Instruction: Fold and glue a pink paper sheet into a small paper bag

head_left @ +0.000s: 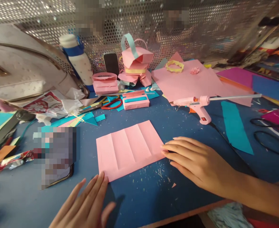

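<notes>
A creased pink paper sheet (129, 150) is pinned flat on the blue desk (201, 126), left hand (87, 202) and right hand (196, 163) touching its corners, fingers outstretched, no grip closed.

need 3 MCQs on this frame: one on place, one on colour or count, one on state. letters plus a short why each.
1. Where does the glue gun lie?
A. Right of and behind the creased pink sheet
B. On top of the white bag
C. Under the left hand

2. What colour is the table?
A. Green
B. Blue
C. White

3. How does the creased pink sheet lie?
A. Rolled into a tube
B. Crumpled into a ball
C. Spread flat, with parallel fold lines

Answers:
1 A: the glue gun rests on the table beyond the right hand, beside the large pink paper.
2 B: bare blue surface shows all around the sheet.
3 C: the sheet lies open with straight creases; the left hand fingertips meet its near corner, the right hand's its right edge.
</notes>
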Tool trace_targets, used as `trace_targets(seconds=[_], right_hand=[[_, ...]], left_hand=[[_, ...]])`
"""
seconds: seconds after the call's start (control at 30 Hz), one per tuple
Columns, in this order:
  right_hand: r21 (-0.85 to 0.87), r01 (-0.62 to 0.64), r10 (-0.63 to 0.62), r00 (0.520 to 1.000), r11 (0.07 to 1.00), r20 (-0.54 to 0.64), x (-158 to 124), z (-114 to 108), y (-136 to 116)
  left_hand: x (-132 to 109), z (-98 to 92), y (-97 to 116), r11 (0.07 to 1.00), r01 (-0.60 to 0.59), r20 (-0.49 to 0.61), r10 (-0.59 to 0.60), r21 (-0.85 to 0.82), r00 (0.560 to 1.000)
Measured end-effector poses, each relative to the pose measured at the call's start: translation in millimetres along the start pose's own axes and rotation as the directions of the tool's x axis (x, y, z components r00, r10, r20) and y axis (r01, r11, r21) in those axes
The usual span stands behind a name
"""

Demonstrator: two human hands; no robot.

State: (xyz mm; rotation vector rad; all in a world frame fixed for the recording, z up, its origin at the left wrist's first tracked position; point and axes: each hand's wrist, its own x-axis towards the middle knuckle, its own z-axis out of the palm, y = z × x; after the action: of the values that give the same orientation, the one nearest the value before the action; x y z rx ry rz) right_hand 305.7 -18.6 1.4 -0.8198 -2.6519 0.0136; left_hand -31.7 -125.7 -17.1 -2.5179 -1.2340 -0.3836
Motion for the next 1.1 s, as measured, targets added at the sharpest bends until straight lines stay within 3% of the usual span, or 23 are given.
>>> trace_targets(seconds=[0.03,0.07,0.17,0.3,0.5,0.83,0.97,1.1], right_hand=[[0.048,-0.001,0.000,1.000,0.999,0.018,7,0,2],[0.092,-0.003,-0.002,0.998,0.996,0.056,15,0,4],[0.201,-0.017,-0.022,0.982,0.979,0.187,38,6,6],[0.280,0.064,-0.130,0.966,0.958,0.225,62,20,-2],[0.258,0.127,-0.179,0.965,0.958,0.190,75,35,-10],[0.240,0.123,-0.179,0.958,0.963,0.226,75,38,-9],[0.215,0.153,-0.195,0.963,0.965,0.188,74,41,-10],[0.202,0.166,-0.204,0.962,0.965,0.183,72,41,-11]], left_hand=[[7,-3.7,-6,0.998,0.037,0.003,-0.037,-0.056,0.999],[14,-6.2,-10,0.983,0.147,0.012,-0.146,-0.111,0.989],[35,-5.8,-16,0.870,0.411,0.225,-0.358,-0.273,0.906],[51,3.2,-15,0.765,0.512,0.427,-0.342,-0.390,0.837],[54,8.6,-16,0.740,0.511,0.464,-0.300,-0.438,0.833],[51,14.6,-17,0.830,0.413,0.396,-0.259,-0.376,0.881],[50,16.8,-15,0.898,0.341,0.352,-0.235,-0.278,0.906],[49,17.1,-12,0.972,0.227,0.287,-0.201,-0.060,0.937]])
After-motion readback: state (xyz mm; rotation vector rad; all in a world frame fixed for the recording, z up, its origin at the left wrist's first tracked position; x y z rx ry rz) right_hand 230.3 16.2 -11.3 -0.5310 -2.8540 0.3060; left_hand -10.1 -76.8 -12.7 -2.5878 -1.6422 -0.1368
